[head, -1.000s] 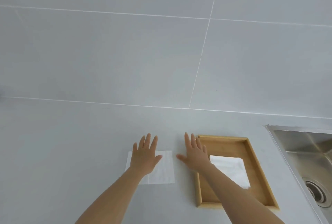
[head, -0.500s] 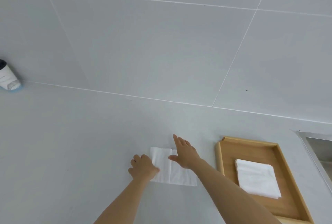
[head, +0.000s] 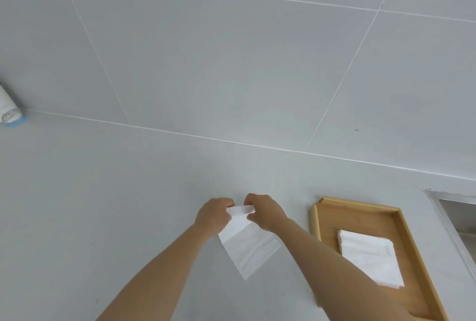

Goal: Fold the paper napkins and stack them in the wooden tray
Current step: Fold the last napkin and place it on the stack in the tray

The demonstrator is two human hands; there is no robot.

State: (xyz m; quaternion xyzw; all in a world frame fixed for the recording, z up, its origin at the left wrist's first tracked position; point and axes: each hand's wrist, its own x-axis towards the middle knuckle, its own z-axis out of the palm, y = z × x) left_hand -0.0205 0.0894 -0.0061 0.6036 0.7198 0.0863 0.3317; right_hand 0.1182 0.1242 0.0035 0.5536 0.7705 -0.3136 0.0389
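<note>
A white paper napkin (head: 246, 242) hangs above the grey counter, pinched at its top edge by both hands. My left hand (head: 213, 215) grips the top left corner and my right hand (head: 265, 211) grips the top right. The napkin droops down to a point. To the right lies the wooden tray (head: 315, 220), holding a stack of folded white napkins (head: 368, 256). My right forearm crosses the tray's near left part.
A steel sink edge (head: 453, 228) runs along the right side past the tray. At the far left stands a white bottle with a blue base (head: 10, 112) against the tiled wall. The grey counter (head: 103, 204) stretches left of the hands.
The napkin lay flat under both hands; now both hands have closed on its far edge and lifted it off the counter. The view has shifted left.
</note>
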